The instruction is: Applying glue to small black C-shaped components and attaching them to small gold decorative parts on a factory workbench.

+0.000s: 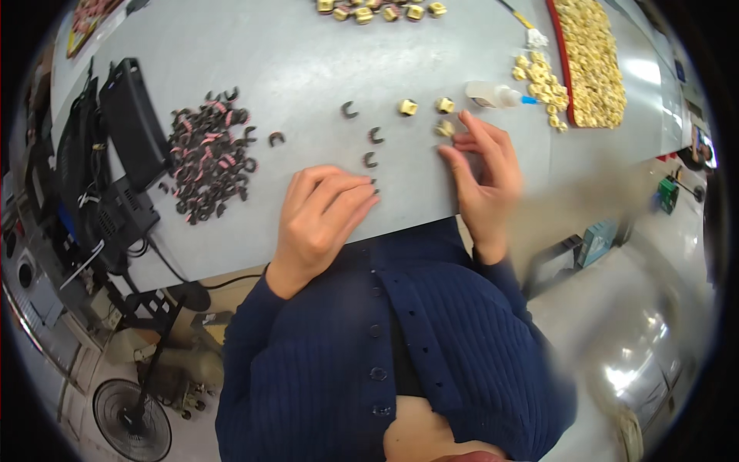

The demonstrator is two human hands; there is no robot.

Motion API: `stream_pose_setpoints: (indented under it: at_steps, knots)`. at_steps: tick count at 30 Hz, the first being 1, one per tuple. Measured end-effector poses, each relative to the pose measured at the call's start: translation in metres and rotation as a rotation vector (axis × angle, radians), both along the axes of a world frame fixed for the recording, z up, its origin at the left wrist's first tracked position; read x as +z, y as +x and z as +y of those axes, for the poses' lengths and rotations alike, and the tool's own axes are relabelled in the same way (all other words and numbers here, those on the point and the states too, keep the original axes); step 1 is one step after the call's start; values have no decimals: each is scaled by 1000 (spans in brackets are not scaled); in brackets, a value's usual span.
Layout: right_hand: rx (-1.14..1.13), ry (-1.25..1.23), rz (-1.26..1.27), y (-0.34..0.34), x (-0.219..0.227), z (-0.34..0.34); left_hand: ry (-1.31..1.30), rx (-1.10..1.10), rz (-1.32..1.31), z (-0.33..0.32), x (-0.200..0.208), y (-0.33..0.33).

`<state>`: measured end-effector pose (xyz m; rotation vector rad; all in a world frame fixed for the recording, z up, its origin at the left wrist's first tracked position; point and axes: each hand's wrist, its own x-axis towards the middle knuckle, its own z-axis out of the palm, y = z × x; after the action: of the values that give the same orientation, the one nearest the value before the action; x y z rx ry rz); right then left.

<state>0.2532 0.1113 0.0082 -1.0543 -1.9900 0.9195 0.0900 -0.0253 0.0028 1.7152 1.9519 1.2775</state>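
Observation:
My left hand (315,223) is over the near part of the table, its fingers closed around a small dark C-shaped piece (376,191) that they mostly cover. Just beyond it, more dark C-shaped pieces (370,159) lie spaced apart in a rough line. My right hand (490,169) has its thumb and fingers apart, with nothing visible between them. Close to its fingertips sits a small yellow spool-like part (444,128). Two similar parts (408,107) stand farther away, dark at their edges.
At the left lies a heap of dark and pink C-shaped pieces (208,158) beside black equipment (132,115). A clear bottle with a blue tip (493,95) lies beyond my right hand. Loose yellow parts (543,81) and a red-edged tray (566,61) of them are at right.

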Motion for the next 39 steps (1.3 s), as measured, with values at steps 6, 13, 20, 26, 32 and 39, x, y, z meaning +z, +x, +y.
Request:
stream_pose_setpoints:
  at_steps: [6,13,20,26,32,39]
  knots:
    - [-233,307,-124,41,-7,27,-27,-29,29,2,4,-1]
    - [-279,412,-312,35,1,86,-12,-42,22,4,3,0]
    - [-154,620,-409,44,-5,98,80,23,-2,4,3,0]
    - [-28,580,-441,42,3,104,91,7,-37,4,2,-3]
    - [55,616,-355,42,0,115,105,-5,-29,1,3,-4]
    - [46,-280,280,44,38,28,141,2,-56,-1,3,-6]
